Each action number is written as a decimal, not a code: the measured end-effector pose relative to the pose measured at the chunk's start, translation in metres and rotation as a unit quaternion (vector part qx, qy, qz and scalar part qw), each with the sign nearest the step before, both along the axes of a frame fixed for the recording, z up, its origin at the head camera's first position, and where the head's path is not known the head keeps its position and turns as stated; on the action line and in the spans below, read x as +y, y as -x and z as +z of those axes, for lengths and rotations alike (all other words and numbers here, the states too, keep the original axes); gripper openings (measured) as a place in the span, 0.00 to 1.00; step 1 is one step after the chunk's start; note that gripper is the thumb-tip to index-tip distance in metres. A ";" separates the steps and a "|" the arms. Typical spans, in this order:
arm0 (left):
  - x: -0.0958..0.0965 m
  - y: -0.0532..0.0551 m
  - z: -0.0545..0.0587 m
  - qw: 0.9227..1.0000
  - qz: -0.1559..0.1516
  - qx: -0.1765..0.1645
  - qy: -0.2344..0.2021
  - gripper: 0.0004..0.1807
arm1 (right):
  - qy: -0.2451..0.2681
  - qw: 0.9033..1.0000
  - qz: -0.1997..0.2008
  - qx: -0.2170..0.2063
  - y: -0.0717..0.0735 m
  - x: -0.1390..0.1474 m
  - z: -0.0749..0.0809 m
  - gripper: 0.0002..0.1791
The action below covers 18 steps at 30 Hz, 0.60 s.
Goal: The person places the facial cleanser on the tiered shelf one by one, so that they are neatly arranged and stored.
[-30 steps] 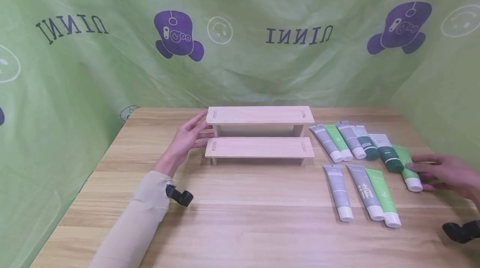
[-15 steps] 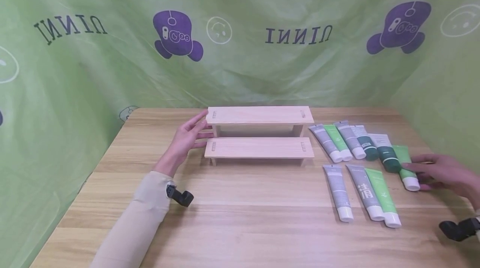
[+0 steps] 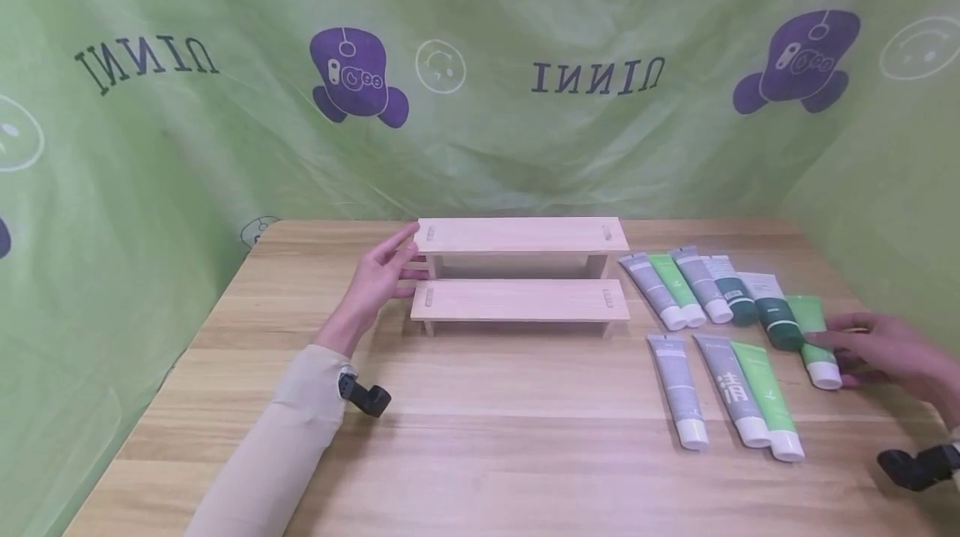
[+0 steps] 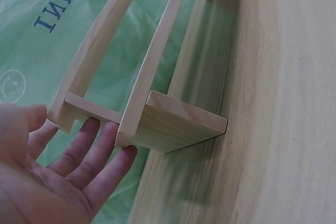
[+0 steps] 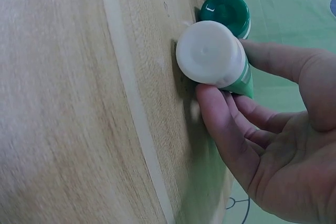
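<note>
My left hand (image 3: 375, 278) touches the left end of a two-step wooden display stand (image 3: 517, 299), its fingers spread along the edge. In the left wrist view, the fingertips (image 4: 126, 153) meet the ends of the boards. At the far right, my right hand (image 3: 888, 353) pinches a light-green squeeze tube (image 3: 813, 337) with a white cap, lying on the table. Thumb and fingers lie on opposite sides of it in the right wrist view, near the white cap (image 5: 207, 53). A white and dark-green tube (image 3: 772, 312) lies right beside it.
Several more grey, green and white tubes lie in a back row, such as a grey tube (image 3: 652, 291). In front lie a grey tube (image 3: 677, 391), another grey tube (image 3: 731, 387) and a green tube (image 3: 767, 399). A green printed curtain (image 3: 480, 153) encloses the wooden table (image 3: 480, 454).
The right hand and its light-green tube have shifted slightly left, closer to the dark-green tube, with the thumb further over the tube. The left hand stays on the stand.
</note>
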<state>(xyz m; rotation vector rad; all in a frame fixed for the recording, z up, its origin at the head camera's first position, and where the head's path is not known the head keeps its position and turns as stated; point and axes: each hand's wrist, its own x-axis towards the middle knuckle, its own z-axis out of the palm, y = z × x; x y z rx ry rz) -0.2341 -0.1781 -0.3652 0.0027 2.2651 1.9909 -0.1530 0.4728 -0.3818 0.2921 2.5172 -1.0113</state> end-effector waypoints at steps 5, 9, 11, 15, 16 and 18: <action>0.000 0.000 -0.002 1.000 -0.002 0.006 -0.002 0.26 | 0.011 1.000 0.000 0.005 -0.003 -0.002 0.001 0.47; 0.000 0.000 -0.002 1.000 -0.002 0.009 -0.007 0.26 | 0.013 1.000 -0.002 0.007 -0.004 0.000 0.002 0.48; 0.000 0.000 -0.002 1.000 -0.001 0.008 -0.009 0.26 | 0.015 1.000 -0.003 0.010 -0.005 0.001 0.001 0.48; -0.001 0.001 -0.003 1.000 0.000 0.006 -0.011 0.26 | 0.014 1.000 -0.003 0.016 -0.007 0.002 0.000 0.48; -0.001 0.000 -0.003 1.000 -0.001 0.006 -0.009 0.26 | 0.015 1.000 -0.002 0.018 -0.008 0.001 0.001 0.48; -0.001 0.001 -0.003 1.000 -0.001 0.005 -0.007 0.26 | 0.012 1.000 -0.002 0.020 -0.009 0.001 0.001 0.48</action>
